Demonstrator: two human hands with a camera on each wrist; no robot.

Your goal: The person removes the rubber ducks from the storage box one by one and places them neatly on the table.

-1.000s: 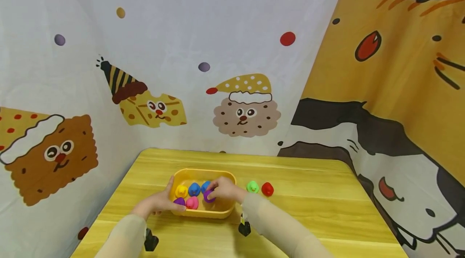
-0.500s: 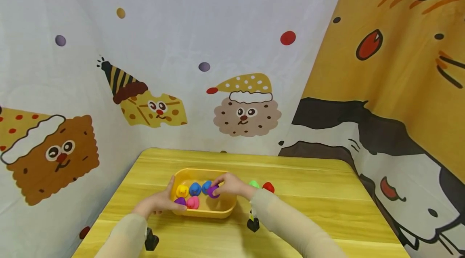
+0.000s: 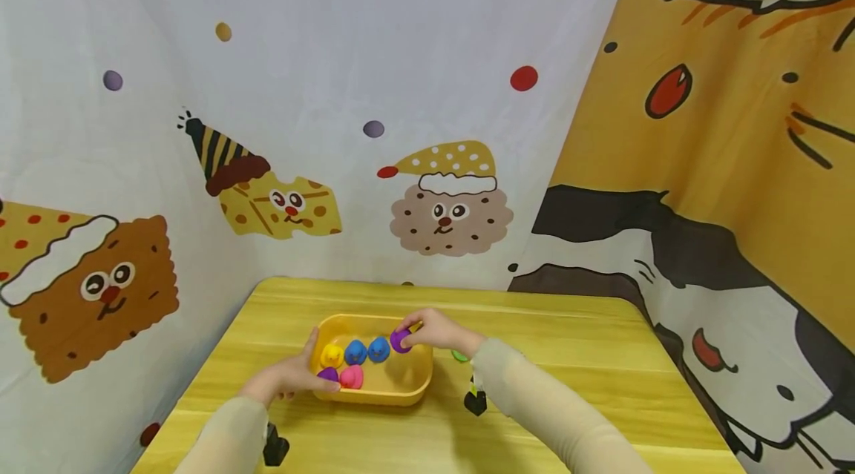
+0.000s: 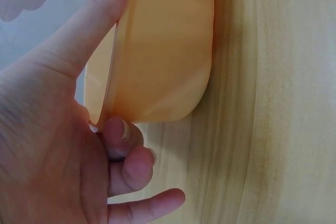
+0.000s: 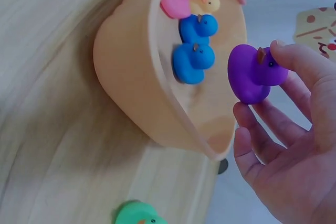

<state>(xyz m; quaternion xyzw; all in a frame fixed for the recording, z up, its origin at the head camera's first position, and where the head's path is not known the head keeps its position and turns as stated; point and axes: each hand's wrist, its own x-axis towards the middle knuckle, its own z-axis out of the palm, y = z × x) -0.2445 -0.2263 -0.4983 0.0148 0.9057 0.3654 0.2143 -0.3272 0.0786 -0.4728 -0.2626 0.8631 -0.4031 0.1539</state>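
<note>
The rounded purple duck (image 3: 399, 341) is clamped between thumb and fingers of the right hand (image 3: 436, 330), over the 2 o'clock part of the smooth orange tub (image 3: 374, 397). The left hand (image 3: 292, 374) grips its 9 o'clock end. Inside, 2 blue ducks (image 3: 378, 349) sit at 9. The right wrist partly hides a green duck (image 3: 459, 356) on the wood-grained table (image 3: 574, 363).

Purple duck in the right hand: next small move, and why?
I'd likely carry the purple duck clear of the tub toward the green duck on the table; the right hand holds it aloft and has drawn it rightward this past second, while the left hand grips the tub.
</note>
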